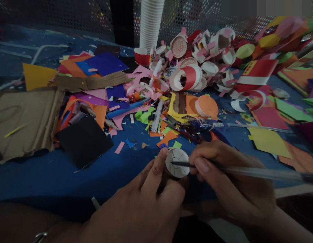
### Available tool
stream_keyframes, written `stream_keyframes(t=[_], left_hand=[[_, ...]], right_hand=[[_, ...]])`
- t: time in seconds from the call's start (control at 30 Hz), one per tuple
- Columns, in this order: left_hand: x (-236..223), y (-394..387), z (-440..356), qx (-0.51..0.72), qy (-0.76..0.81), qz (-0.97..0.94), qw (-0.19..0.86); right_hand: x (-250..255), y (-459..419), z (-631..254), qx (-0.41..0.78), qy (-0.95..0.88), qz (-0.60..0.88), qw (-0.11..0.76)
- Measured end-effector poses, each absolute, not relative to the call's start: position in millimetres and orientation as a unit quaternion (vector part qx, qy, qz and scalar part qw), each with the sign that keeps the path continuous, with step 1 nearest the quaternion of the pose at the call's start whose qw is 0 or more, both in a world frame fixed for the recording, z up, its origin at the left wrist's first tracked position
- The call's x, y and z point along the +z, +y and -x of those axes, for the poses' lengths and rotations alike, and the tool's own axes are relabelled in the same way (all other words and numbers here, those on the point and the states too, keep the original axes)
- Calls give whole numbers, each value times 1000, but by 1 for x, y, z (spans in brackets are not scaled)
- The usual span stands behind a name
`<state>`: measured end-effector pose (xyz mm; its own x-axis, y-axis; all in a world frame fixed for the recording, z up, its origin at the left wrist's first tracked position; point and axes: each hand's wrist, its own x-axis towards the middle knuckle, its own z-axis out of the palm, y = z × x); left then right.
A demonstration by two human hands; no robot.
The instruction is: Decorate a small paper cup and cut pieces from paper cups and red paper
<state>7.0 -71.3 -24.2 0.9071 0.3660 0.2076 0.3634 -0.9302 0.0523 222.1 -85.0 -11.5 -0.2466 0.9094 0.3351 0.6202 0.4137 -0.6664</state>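
Observation:
A small round paper piece [178, 170] with a white top sits between the fingers of my left hand [146, 199]. Dark lines are drawn on its white face, several spreading out from near the middle. My right hand [229, 182] grips a clear-barrelled pen [262, 173], and the pen's dark tip rests on the white face. The side of the round piece is mostly hidden by my left fingers. Just beyond it lie paper scraps [168, 137] and a pair of dark scissors [189, 132].
Paper cups and rings [189, 77] are heaped at the back, by a tall white ribbed column [151, 25]. A black paper square [84, 141] and brown cardboard [22, 118] lie left. An orange paper disc [208, 106] is mid-table; coloured sheets [271, 141] lie right.

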Motion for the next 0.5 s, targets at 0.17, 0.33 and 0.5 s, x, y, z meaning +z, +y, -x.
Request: stream_keyframes(t=[0.17, 0.33, 0.5], left_hand=[[-25, -70, -6, 117, 185, -976, -2], [-24, -70, -6, 108, 178, -978, -1], [-25, -71, -6, 102, 184, -978, -1]], right_hand=[[-12, -85, -219, 206, -764, 495, 358], [-10, -83, -215, 216, -765, 495, 350], [-10, -83, -215, 219, -770, 489, 347]])
